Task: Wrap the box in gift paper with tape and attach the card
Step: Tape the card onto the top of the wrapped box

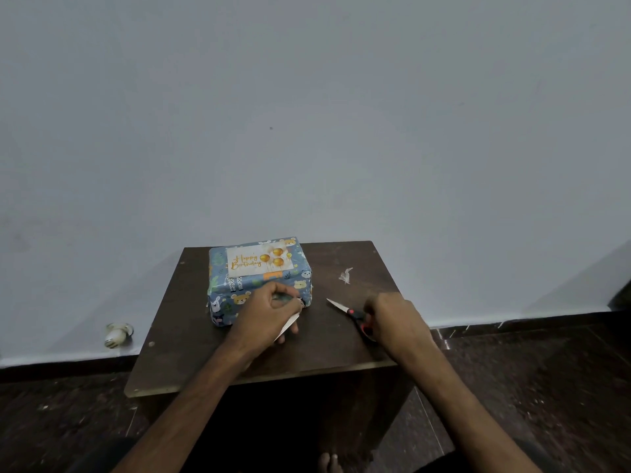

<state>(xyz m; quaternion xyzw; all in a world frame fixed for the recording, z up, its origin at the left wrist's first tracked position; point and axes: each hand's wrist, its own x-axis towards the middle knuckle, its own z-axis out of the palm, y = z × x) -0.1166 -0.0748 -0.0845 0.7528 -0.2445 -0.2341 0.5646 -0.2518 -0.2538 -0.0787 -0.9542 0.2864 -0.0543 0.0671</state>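
Dim, flat, bluish light; grainy softness over the pale wall (307,97); floor (546,387) nearly black at 4 and 8 o'clock; deep shadow beneath the table (324,353) at 6 o'clock; wide-angle bending near edges.

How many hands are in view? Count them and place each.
2. The left hand is at the wrapped box's near side, holding a white strip; the right hand grips the scissors on the table.
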